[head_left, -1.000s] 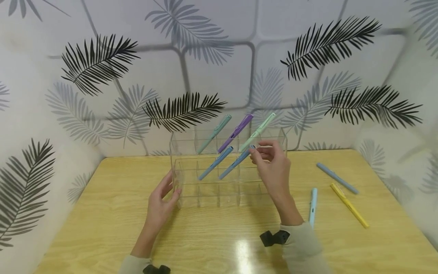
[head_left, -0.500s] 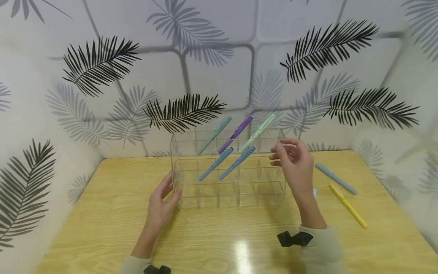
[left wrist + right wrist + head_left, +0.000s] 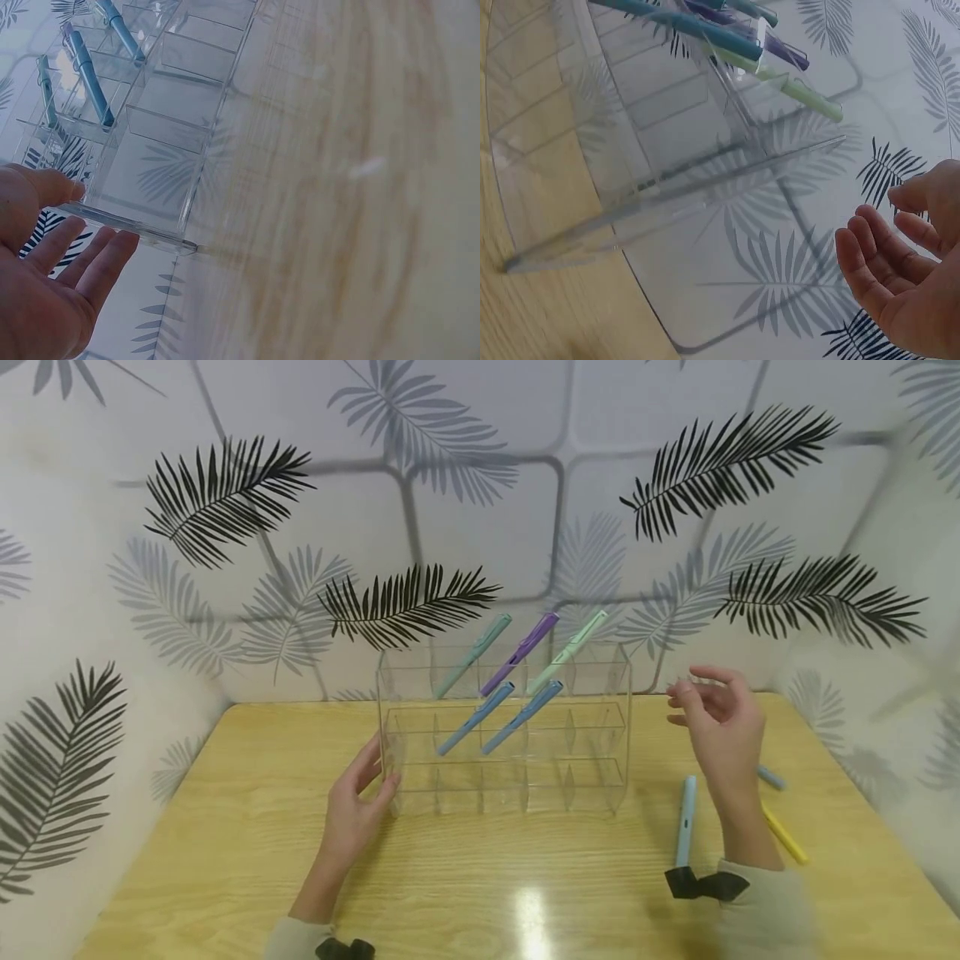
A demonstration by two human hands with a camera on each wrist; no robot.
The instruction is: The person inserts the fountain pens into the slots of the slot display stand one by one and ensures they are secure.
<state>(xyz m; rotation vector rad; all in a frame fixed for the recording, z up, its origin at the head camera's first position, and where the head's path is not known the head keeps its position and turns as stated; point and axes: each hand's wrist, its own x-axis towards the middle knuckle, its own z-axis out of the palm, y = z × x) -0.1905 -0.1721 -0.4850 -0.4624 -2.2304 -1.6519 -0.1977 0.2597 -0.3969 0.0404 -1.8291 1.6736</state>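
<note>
1. Center frame, we see five pens (image 3: 519, 656) slanting in a clear rack (image 3: 540, 761), likely tilted for easy reach.
2. Left of center, the left hand (image 3: 358, 802) pinches the rack's side, presumably steadying it.
3. At right, the right hand (image 3: 723, 727) hangs empty, loosely curled, near three loose pens (image 3: 686, 821).
</note>
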